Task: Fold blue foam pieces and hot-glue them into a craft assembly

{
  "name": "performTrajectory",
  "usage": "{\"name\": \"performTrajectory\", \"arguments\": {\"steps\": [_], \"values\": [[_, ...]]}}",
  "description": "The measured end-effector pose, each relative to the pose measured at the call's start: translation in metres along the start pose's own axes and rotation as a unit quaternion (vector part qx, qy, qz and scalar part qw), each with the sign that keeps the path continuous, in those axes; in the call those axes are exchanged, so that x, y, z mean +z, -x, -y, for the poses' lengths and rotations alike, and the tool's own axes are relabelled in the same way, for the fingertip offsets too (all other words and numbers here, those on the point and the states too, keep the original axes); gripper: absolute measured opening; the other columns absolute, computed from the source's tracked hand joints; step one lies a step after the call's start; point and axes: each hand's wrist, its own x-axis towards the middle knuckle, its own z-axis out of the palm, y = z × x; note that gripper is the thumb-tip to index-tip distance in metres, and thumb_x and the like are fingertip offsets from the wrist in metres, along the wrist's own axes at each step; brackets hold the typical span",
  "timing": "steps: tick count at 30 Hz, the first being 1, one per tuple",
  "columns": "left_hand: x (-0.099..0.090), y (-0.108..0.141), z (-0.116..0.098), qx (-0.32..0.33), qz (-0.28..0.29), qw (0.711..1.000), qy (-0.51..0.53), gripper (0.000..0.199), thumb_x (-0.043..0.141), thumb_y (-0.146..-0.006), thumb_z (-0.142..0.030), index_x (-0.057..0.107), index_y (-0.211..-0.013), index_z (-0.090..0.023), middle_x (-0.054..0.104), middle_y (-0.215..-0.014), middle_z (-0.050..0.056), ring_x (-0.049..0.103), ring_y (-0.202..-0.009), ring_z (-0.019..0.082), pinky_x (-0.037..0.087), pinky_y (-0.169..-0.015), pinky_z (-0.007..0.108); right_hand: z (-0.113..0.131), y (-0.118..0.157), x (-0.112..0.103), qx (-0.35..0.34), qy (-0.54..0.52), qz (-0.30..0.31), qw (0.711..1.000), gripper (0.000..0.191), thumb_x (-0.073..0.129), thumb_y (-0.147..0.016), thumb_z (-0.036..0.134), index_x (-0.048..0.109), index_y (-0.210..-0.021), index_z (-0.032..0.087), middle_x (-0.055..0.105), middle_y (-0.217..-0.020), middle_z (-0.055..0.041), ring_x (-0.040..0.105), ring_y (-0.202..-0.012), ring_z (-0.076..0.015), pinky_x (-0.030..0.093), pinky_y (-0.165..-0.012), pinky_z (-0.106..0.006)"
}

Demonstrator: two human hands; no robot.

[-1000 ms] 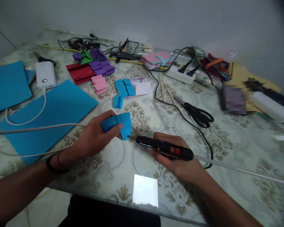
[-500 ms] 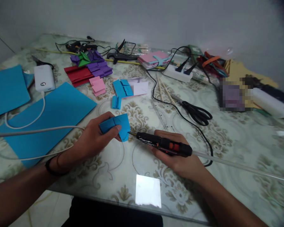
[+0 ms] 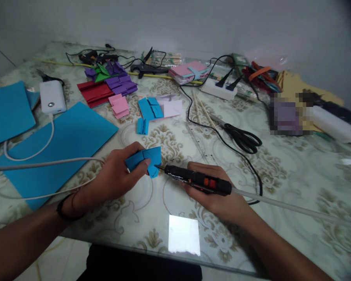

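Observation:
A small folded piece of blue paper (image 3: pixel 155 155) is pinched between the thumb and fingers of my left hand (image 3: pixel 115 173), a little above the table. My right hand (image 3: pixel 215 201) is wrapped round a black hot glue gun (image 3: pixel 197 179) with an orange-red switch. A long, whitish glue stick (image 3: pixel 269 200) runs out of the gun's back end. The metal nozzle (image 3: pixel 160 168) points left and overlaps the right part of the blue paper; whether it touches, I cannot tell. Farther back lie a smaller blue folded piece (image 3: pixel 142 126) and a blue folded paper (image 3: pixel 151 108).
Blue sheets (image 3: pixel 67 144) and a white power bank (image 3: pixel 52 96) with its cable lie left. Red (image 3: pixel 95 93), purple (image 3: pixel 121 84) and pink folded papers (image 3: pixel 118 106) stand behind. Black-handled scissors (image 3: pixel 242 138), wooden sticks (image 3: pixel 204 109), a black cord (image 3: pixel 219 134) and a power strip (image 3: pixel 219 89) are right.
The blue paper in my left hand has shifted slightly right and down. The glue gun has moved a little left, so its nozzle reaches farther over the paper.

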Motion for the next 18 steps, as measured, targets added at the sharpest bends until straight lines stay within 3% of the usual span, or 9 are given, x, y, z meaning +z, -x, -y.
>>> {"name": "performTrajectory", "arguments": {"steps": [5, 18], "values": [[0.0020, 0.0034, 0.0019, 0.022, -0.002, 0.997, -0.070, 0.014, 0.061, -0.096, -0.033, 0.057, -0.087, -0.022, 0.064, -0.069, -0.003, 0.058, -0.058, 0.013, 0.039, -0.050, 0.026, -0.0003, 0.0003, 0.0026, -0.017, 0.004, 0.007, 1.000, 0.030, 0.063, -0.088, 0.010, 0.044, -0.067, 0.023, 0.044, -0.064, 0.0050, 0.045, -0.055, -0.0113, 0.035, -0.055, -0.027], [0.0026, 0.0032, 0.0018, 0.061, -0.014, 0.995, -0.076, 0.008, 0.062, -0.095, -0.028, 0.058, -0.091, -0.022, 0.063, -0.071, -0.004, 0.055, -0.059, 0.012, 0.039, -0.052, 0.025, 0.0015, 0.0002, 0.0037, -0.012, 0.004, 0.025, 1.000, 0.028, 0.062, -0.086, 0.011, 0.045, -0.068, 0.023, 0.045, -0.065, 0.0045, 0.046, -0.056, -0.0113, 0.036, -0.055, -0.027]]}}
